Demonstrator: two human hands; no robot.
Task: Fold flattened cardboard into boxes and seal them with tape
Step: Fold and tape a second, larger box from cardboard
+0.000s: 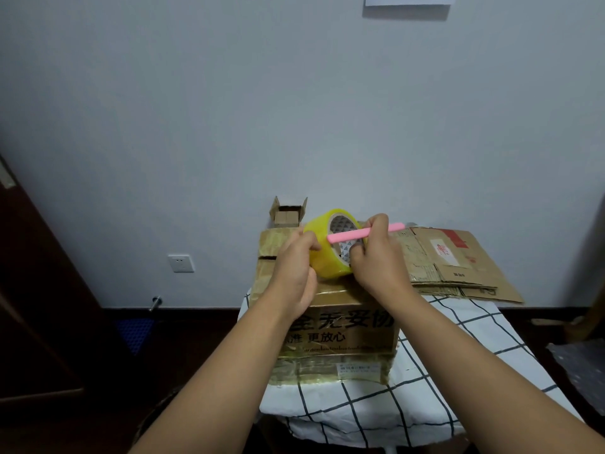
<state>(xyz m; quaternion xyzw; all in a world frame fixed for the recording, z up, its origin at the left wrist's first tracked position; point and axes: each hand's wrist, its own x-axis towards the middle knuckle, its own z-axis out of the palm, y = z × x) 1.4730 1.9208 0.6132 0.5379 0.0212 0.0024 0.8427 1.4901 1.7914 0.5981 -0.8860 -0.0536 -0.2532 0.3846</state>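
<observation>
A folded cardboard box (340, 329) with black printed characters stands on a table with a white black-grid cloth (376, 407). Above the box's top, a yellowish roll of clear tape (324, 247) is held up between both hands. My left hand (294, 273) grips the roll's left side, fingers curled over its outer face. My right hand (376, 257) holds a pink stick-like cutter (347, 236) laid across the roll's open core, with its lower fingers at the roll's right rim.
Flattened cardboard sheets (458, 263) lie in a stack at the table's back right. A small open carton (289, 213) stands behind the box against the wall. A dark wooden door (39, 290) is at left, a wall socket (180, 263) low on the wall.
</observation>
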